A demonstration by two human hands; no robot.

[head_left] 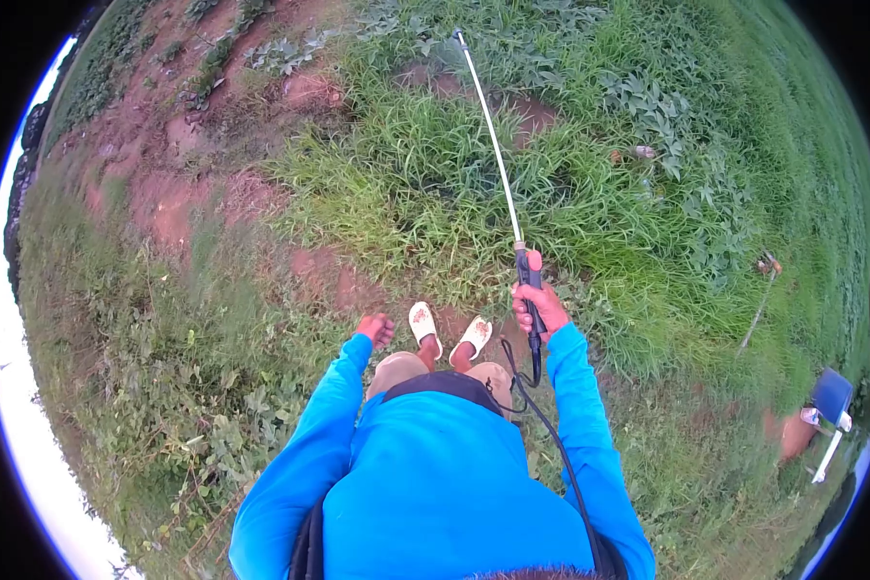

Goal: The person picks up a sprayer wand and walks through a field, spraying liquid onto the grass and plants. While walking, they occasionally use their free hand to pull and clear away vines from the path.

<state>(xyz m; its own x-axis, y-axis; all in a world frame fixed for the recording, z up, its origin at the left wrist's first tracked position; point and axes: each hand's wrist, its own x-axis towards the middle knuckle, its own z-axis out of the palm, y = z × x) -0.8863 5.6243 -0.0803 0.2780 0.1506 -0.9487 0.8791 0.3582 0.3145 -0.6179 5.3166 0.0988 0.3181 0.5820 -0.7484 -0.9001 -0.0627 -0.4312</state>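
My right hand is wrapped around the black handle of a sprayer wand, its thumb lying along the top. The wand's long pale tube points forward over the grass, with a dark nozzle at its far tip. From the bottom of the handle a black hose loops down and runs back along my right arm. My left hand hangs beside my left foot, fingers curled in, with nothing visible in it.
Tall green grass grows ahead and to the right. Bare reddish soil with low plants lies to the left. A stick and a blue panel-like object with white parts are at the right. Pale clogs are on my feet.
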